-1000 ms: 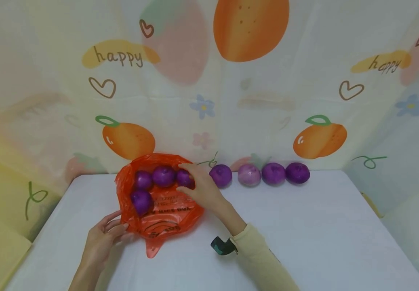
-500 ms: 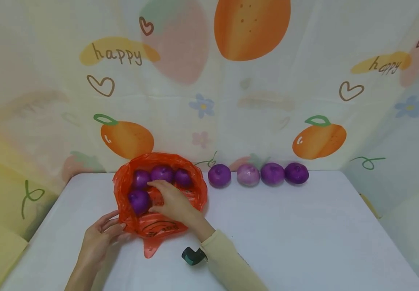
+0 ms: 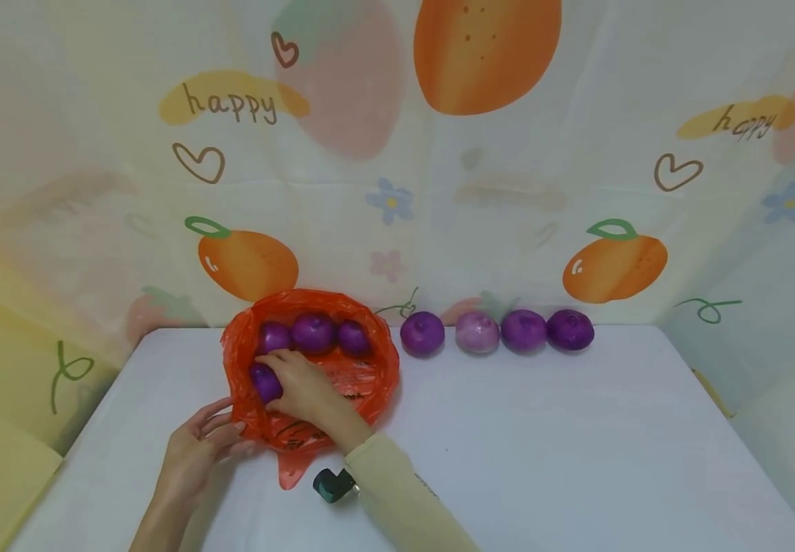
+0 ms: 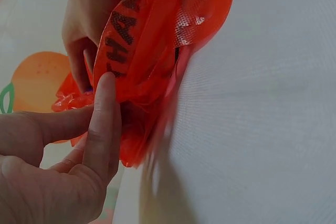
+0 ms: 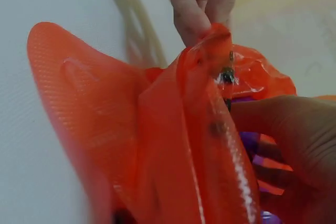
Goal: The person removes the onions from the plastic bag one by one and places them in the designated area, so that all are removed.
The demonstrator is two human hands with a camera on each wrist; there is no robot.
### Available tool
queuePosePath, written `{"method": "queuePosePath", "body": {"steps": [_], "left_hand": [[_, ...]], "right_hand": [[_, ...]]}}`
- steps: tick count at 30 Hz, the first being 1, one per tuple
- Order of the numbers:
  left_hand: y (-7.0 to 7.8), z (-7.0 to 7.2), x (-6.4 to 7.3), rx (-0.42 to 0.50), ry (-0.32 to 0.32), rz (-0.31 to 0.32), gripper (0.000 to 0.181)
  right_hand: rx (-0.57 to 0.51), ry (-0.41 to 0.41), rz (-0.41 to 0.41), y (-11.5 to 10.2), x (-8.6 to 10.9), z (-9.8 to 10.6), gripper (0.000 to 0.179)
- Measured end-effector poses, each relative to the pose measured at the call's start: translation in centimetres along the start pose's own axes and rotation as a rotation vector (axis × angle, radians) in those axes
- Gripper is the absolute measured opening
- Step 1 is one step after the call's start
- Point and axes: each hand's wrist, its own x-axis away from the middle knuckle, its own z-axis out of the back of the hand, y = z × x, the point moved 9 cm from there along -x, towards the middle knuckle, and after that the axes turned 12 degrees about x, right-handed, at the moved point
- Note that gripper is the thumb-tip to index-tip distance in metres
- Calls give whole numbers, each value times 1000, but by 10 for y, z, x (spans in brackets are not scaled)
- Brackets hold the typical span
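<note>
An orange-red plastic bag (image 3: 385, 376) lies on its side on the white table, its mouth spread wide. Several purple onions sit inside: three along the back, such as the middle onion (image 3: 313, 333), and one onion (image 3: 265, 383) nearer the front left. Around that front onion curl the thumb and fingers of my right hand (image 3: 307, 392), reaching in through the mouth. My left hand (image 3: 190, 452) pinches the bag's left rim between thumb and fingers, as the right wrist view also shows. Both wrist views show the bag's folds hiding most of the onions.
To the right of the bag, more onions stand in a row by the back cloth: a dark onion (image 3: 422, 334), a paler onion (image 3: 477, 333) and two further ones. A fruit-print cloth (image 3: 397, 153) hangs behind the white table (image 3: 576, 445).
My right hand has left the back right onion in the bag, moved left and forward, and taken hold of the front left onion. The left hand stays at the rim.
</note>
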Motion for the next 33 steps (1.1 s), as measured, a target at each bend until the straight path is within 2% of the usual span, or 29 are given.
{"method": "queuePosePath", "body": {"steps": [5, 13, 15, 21, 26, 33], "left_hand": [[-2, 1, 0, -42, 7, 9, 64], [-4, 1, -1, -59, 7, 6, 64], [-4, 0, -1, -39, 5, 2, 64], [-2, -1, 1, 13, -4, -14, 63], [-2, -1, 1, -11, 2, -3, 63], [0, 0, 0, 6, -7, -30, 62]], "right_hand": [[41, -27, -36, -1, -3, -9, 75], [37, 30, -71, 0, -1, -8, 76], [53, 36, -78, 2, 0, -6, 76], [126, 53, -70, 3, 4, 2, 78], [120, 84, -78, 8, 11, 13, 77], [114, 146, -72, 12, 24, 32, 78]]}}
